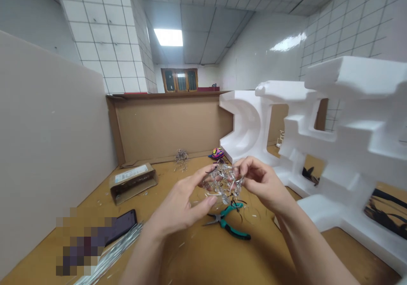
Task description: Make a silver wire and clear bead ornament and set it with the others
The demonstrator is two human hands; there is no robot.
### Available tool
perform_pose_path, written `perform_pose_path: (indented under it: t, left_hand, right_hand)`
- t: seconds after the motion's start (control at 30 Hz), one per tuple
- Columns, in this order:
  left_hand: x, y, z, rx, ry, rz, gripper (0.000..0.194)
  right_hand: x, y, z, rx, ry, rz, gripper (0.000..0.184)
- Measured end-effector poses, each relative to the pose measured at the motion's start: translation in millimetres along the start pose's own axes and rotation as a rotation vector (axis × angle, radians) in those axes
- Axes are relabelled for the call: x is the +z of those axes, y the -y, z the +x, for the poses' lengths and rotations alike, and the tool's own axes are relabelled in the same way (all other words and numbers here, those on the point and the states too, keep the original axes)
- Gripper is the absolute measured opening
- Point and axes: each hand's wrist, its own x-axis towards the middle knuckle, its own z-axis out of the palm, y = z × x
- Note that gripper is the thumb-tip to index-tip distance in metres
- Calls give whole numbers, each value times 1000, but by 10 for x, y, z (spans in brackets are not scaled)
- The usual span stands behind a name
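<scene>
Between my hands, above the table, is a tangled wire piece with clear beads (224, 181) and a few dark strands. My left hand (187, 200) cups it from the left, the thumb below and the fingers behind it. On its right side, my right hand (259, 181) pinches the wire rim between thumb and fingers. Just under the beaded piece lie teal-handled pliers (233, 227) with spread handles, their jaws pointing left. Some of the left fingers are hidden behind the beads.
A bundle of silver wires (111, 255) and a phone (125, 225) lie at left, near an open cardboard box (133, 183). Farther back are a wire-like cluster (181, 155) and a colourful object (216, 153). White foam (346, 149) stands at right; cardboard (168, 126) closes the back.
</scene>
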Motion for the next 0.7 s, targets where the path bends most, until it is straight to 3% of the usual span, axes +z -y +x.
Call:
perform_pose_path:
  t: [0.1,0.2,0.37,0.7]
  left_hand:
    - [32,-33,18,58,21,45,55]
    - [50,-18,33,89,-41,75,49]
    - [87,90,75,55,-112,-106,34]
    - [139,200,127,73,-226,-396,30]
  right_hand:
    - [-6,11,-8,-15,-20,-16,14]
    - [-56,27,-10,-35,-57,0,15]
    - [-146,78,-11,-61,-148,-78,19]
    - [-152,47,1,-49,-123,-98,18]
